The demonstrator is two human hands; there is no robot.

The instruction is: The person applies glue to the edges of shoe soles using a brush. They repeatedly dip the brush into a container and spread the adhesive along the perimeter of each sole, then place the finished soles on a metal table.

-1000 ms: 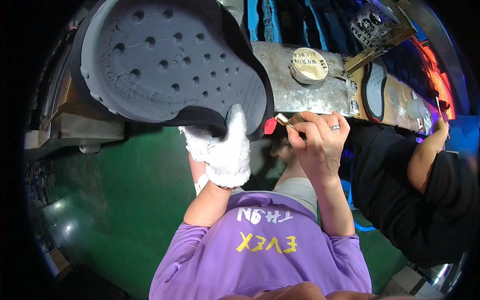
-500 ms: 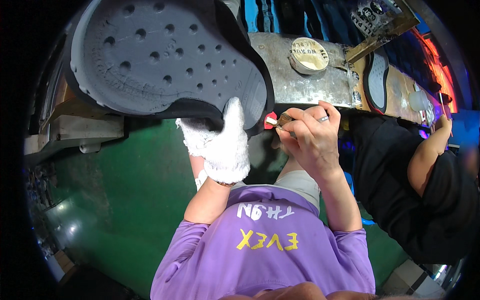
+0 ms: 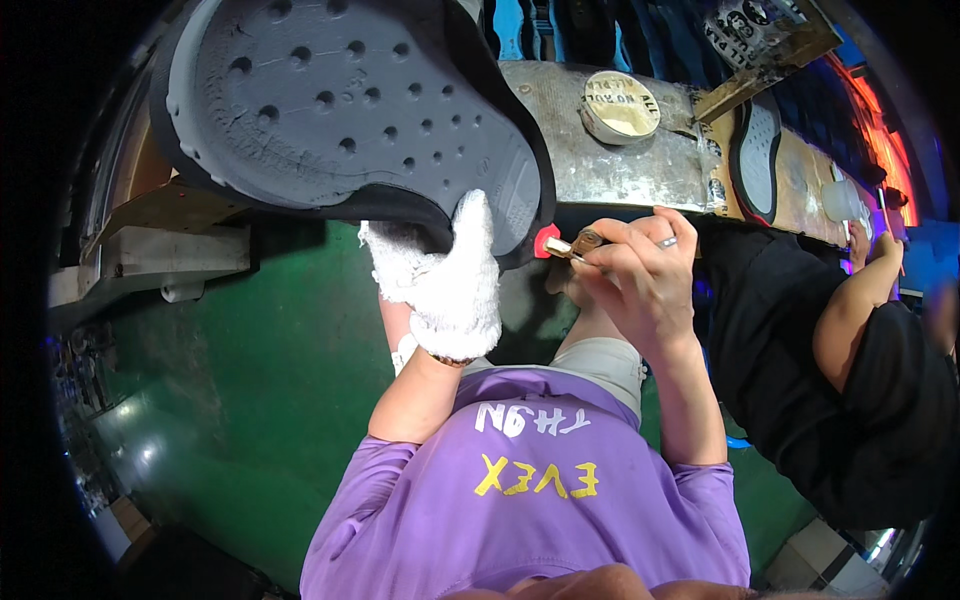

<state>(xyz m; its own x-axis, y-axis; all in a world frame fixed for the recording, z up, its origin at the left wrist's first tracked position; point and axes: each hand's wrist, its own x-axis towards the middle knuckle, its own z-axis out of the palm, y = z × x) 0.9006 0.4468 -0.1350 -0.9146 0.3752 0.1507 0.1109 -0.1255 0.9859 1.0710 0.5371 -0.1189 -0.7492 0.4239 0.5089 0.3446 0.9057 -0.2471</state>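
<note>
A large grey shoe sole (image 3: 390, 110), dotted with round holes and edged in black, fills the upper left. My left hand (image 3: 455, 285), in a white knitted glove, grips its narrow end, thumb on the grey face and fingers hidden underneath. A small red patch (image 3: 544, 241) shows on the rim at that end. Bare except for a ring, my right hand (image 3: 640, 270) pinches a small brush (image 3: 582, 243) with a brown handle. Its pale, metallic-looking tip is at the red patch; whether it touches is too small to tell.
A worn bench (image 3: 640, 185) runs along the far side, bearing a round tub (image 3: 622, 108) of pale cream stuff. Another grey sole (image 3: 760, 150) lies farther right, near a translucent cup (image 3: 840, 202). A person in black (image 3: 800, 370) sits close on my right.
The sole has shifted slightly right and up, held in my gloved hand. My right hand has moved a little right with the brush, whose tip shows more plainly.
</note>
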